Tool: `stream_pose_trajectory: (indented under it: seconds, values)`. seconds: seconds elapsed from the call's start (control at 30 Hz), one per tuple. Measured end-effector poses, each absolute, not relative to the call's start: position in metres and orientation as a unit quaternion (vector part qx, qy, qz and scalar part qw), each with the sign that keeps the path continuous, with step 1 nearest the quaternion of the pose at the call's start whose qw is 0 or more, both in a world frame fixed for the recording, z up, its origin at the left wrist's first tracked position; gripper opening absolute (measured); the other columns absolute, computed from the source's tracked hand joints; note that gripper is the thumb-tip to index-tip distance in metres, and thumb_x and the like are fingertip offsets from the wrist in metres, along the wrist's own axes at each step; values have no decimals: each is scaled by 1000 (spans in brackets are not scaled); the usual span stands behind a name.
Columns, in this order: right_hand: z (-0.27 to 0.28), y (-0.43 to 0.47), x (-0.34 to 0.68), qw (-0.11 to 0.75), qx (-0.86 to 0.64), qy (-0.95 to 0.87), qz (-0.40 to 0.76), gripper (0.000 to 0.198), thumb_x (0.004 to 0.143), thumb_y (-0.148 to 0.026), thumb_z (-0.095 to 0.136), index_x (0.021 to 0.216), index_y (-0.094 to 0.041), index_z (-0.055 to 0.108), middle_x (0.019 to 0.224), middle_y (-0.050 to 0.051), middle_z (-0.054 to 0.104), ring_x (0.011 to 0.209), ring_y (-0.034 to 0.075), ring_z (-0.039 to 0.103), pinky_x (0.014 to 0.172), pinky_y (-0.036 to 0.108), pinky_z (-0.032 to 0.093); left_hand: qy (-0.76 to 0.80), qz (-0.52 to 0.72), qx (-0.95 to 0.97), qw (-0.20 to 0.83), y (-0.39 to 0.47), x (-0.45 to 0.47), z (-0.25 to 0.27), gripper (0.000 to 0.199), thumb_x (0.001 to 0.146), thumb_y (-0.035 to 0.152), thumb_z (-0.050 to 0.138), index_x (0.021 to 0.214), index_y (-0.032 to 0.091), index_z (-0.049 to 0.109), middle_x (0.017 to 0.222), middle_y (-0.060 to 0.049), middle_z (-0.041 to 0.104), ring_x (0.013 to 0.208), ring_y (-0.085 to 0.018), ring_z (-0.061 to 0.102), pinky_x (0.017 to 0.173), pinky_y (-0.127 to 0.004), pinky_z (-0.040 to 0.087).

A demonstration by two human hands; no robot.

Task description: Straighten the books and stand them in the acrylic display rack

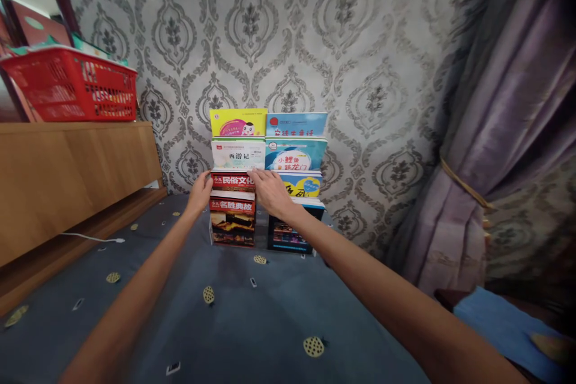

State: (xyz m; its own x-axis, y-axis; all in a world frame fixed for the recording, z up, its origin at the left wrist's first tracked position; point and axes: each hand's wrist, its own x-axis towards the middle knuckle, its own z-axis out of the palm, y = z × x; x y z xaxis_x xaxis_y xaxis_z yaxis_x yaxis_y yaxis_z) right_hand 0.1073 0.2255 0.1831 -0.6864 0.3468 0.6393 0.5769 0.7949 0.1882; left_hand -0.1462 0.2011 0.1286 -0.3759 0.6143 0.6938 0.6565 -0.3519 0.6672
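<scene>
Several books stand in two side-by-side columns, stepped up in tiers. My left hand (200,193) grips the left edge of a red book (231,182) in the left column, thumb and fingers closed together. My right hand (272,193) holds the same book at its top right corner, fingers bent over the edge. In front of it stands another red book with a golden picture (233,222). Behind are a white book (238,155) and a yellow one (238,122). The right column has light blue books (297,124) and a dark one (288,234), partly hidden by my right wrist.
The books stand on a dark blue cloth (216,330) with pineapple prints, against a patterned wall (360,72). At left, a red basket (67,84) sits on a wooden cabinet (81,174), with a white cable (94,238) below. A purple curtain (477,150) hangs at right.
</scene>
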Motion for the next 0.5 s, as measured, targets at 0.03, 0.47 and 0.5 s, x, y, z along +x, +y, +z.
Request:
stream_pose_trajectory:
  seconds: [0.03,0.47,0.5]
  values:
    - [185,226,108,295,-258,-901,-188,48,90,-3,43,136,-12,53,135,17,64,122,31,57,98,42,41,-571,-604,-556,23,199,-144,126,42,93,35,45,127,13,57,114,-14,71,103,-26,67,96,-44,52]
    - [183,246,118,282,-194,-914,-218,23,94,-24,59,114,-15,66,141,16,60,129,33,52,105,48,38,-572,-493,-635,162,157,-107,106,44,88,41,62,126,20,55,125,-12,58,122,-29,52,109,-46,40]
    - [182,247,119,284,-191,-913,-222,24,94,-28,61,114,-16,66,141,16,60,130,33,51,105,49,38,-579,-480,-636,175,158,-105,106,42,89,40,61,126,21,55,123,-12,57,120,-29,52,108,-46,41]
